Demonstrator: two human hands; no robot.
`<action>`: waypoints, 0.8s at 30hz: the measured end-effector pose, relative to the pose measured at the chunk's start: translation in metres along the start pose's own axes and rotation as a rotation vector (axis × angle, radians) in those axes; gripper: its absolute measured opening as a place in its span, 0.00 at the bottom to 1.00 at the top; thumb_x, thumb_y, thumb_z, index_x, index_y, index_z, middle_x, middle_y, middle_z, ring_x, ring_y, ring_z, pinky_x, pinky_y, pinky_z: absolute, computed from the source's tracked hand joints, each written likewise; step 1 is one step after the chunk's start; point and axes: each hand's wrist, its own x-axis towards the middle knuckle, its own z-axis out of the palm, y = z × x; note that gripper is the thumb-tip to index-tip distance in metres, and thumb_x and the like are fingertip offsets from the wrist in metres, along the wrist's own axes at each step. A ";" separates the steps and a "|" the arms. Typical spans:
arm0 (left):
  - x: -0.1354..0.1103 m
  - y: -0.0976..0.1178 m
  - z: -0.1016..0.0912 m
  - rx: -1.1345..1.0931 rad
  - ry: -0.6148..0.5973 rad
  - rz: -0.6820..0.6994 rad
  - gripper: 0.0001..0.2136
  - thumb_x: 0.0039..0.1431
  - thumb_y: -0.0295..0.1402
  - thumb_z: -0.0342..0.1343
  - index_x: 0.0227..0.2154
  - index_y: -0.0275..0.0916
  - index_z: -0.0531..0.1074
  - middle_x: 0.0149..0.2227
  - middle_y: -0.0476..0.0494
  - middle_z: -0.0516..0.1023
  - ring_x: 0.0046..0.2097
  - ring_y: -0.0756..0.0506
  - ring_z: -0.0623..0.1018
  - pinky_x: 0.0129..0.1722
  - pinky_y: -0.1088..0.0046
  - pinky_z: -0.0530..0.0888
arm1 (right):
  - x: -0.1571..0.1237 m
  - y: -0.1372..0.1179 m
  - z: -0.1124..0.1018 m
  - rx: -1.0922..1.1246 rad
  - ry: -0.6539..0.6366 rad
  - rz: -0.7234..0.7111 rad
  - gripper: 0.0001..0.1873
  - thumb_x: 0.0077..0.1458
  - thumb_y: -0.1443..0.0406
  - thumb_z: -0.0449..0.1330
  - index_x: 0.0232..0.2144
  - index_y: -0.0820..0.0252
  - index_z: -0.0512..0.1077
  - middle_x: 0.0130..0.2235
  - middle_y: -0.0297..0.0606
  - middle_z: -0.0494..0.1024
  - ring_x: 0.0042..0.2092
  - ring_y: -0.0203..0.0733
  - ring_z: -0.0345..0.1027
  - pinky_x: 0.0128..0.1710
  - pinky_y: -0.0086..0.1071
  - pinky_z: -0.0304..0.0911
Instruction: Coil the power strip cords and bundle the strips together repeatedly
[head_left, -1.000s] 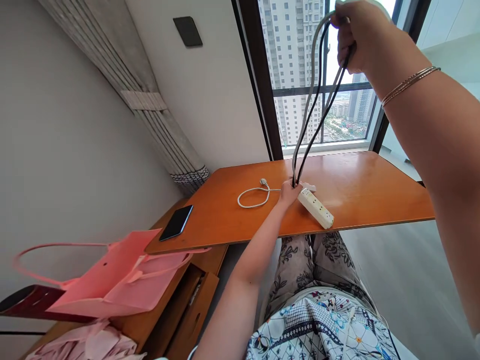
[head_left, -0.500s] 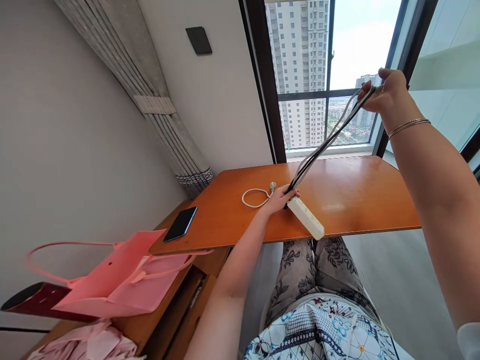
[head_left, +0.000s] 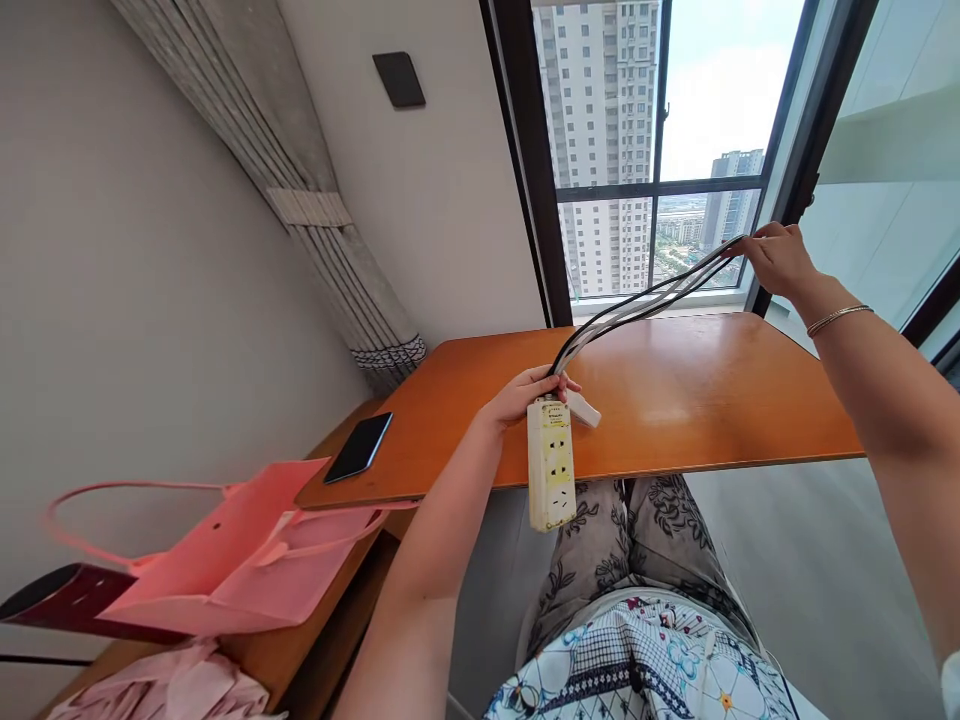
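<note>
My left hand (head_left: 525, 393) is closed around a bundle of black and white cables (head_left: 637, 305), right by the end of a white power strip (head_left: 551, 465). The strip hangs down past the front edge of the table, its yellowed socket face turned toward me. Beside it, under my fingers, a second white block (head_left: 583, 408) sticks out; its kind is unclear. My right hand (head_left: 776, 262) pinches the far end of the bundle, up in front of the window. Between both hands the cables sag slightly.
An orange-brown wooden table (head_left: 697, 400) spans the front. A black phone (head_left: 358, 447) lies on its left corner. Below left stand a pink bag (head_left: 247, 560), a dark red container (head_left: 82, 600) and crumpled pink cloth (head_left: 169, 685). A tied curtain (head_left: 337, 260) hangs behind.
My right hand has come down, slackening the cables. My left hand has shifted left, and the power strip now hangs nearly upright, sockets facing me. The white cable loop with plug no longer shows on the table.
</note>
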 end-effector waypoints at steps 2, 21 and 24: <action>-0.003 0.005 -0.003 -0.041 0.029 0.011 0.19 0.51 0.49 0.65 0.26 0.37 0.72 0.27 0.41 0.76 0.48 0.36 0.78 0.41 0.65 0.74 | -0.016 0.005 0.002 -0.110 -0.093 -0.098 0.22 0.68 0.64 0.45 0.53 0.62 0.76 0.45 0.52 0.80 0.58 0.53 0.59 0.56 0.48 0.46; 0.018 0.002 -0.013 0.129 0.422 0.032 0.24 0.41 0.56 0.66 0.25 0.38 0.69 0.25 0.48 0.71 0.38 0.44 0.77 0.36 0.71 0.71 | -0.103 -0.043 0.034 -0.065 -0.668 -0.447 0.18 0.65 0.60 0.49 0.36 0.60 0.77 0.37 0.47 0.79 0.34 0.45 0.70 0.35 0.36 0.56; 0.025 -0.003 -0.009 0.310 0.446 0.067 0.22 0.48 0.55 0.61 0.26 0.39 0.68 0.25 0.48 0.71 0.30 0.48 0.72 0.31 0.72 0.68 | -0.102 -0.072 0.015 0.186 -0.963 -0.212 0.17 0.61 0.57 0.51 0.33 0.58 0.77 0.36 0.42 0.78 0.34 0.43 0.69 0.35 0.35 0.57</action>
